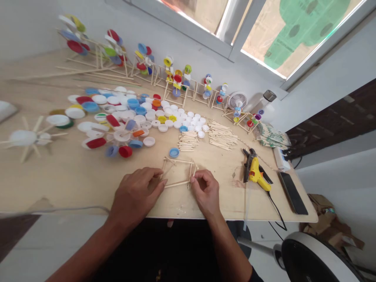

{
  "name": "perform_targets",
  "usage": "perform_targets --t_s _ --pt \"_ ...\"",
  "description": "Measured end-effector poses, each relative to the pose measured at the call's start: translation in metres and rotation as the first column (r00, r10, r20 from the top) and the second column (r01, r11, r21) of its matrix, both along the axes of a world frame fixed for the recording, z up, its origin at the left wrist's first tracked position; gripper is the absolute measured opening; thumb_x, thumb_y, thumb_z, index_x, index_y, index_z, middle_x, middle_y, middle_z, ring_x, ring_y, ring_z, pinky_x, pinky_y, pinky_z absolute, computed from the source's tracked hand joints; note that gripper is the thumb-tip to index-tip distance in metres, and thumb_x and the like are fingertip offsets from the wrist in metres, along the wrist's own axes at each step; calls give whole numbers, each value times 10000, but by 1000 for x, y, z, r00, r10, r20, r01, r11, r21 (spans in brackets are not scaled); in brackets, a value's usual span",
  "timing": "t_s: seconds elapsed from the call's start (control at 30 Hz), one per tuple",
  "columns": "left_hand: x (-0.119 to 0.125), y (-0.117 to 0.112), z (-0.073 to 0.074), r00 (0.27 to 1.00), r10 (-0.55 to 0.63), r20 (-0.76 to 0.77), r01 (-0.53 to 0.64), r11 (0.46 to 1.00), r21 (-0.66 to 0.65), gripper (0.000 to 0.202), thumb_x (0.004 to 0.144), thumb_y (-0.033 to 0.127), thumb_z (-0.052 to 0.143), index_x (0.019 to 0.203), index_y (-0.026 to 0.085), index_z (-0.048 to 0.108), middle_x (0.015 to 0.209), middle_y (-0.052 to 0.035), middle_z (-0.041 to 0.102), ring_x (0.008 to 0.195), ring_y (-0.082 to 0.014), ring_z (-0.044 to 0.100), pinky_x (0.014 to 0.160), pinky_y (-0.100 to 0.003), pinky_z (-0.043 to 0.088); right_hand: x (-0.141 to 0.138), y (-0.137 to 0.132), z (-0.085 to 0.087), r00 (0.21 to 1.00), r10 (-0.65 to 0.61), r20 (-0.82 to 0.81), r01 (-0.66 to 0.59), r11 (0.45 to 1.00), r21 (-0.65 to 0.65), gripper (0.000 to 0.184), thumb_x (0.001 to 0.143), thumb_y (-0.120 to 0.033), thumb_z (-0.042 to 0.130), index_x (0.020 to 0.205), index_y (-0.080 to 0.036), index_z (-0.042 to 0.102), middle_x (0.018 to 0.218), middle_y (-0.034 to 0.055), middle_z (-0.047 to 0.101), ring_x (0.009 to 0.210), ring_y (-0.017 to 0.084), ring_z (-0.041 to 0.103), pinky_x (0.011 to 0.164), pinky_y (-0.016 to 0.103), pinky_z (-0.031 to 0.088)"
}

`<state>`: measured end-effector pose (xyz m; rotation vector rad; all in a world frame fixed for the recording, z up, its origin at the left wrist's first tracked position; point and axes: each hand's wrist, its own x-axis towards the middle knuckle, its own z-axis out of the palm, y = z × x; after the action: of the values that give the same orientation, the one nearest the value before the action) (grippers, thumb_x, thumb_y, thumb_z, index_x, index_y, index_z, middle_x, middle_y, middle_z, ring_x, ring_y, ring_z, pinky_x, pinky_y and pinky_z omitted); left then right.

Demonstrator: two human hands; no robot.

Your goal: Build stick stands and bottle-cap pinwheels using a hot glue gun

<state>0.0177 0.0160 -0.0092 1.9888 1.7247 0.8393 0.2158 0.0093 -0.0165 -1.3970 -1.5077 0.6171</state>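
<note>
A small frame of thin wooden sticks (179, 171) lies on the wooden table (73, 172) near its front edge. My left hand (138, 194) rests on the table with its fingertips pinched on the left end of the frame's near stick. My right hand (205, 190) pinches the right corner of the same frame, fingers curled. A blue bottle cap (174, 152) lies just behind the frame.
Several coloured bottle caps (123, 117) spread across the table's middle. Piles of wooden sticks (221, 135) lie to the right of them. A yellow glue gun (257, 172), a phone (292, 192) and a power strip (281, 158) sit at the right. Finished stick-and-cap models (176, 80) line the back wall.
</note>
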Motion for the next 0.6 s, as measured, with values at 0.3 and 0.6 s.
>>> perform_targets --t_s 0.3,0.6 --pt "0 0 2 1000 -2 -26 1 1000 -23 251 859 436 436 874 238 589 933 -96 733 940 -304 665 849 -466 462 0 -1 3 1000 -7 19 7 1000 -15 92 853 -297 625 798 -223 628 793 28 674 801 203 631 765 342 489" --pt "2 0 3 1000 13 -27 -14 999 -33 220 866 424 441 859 241 563 915 -91 725 945 -301 663 847 -457 454 0 -1 2 1000 3 7 -3 1000 2 76 847 -292 635 828 -219 634 825 32 672 826 204 631 789 346 493"
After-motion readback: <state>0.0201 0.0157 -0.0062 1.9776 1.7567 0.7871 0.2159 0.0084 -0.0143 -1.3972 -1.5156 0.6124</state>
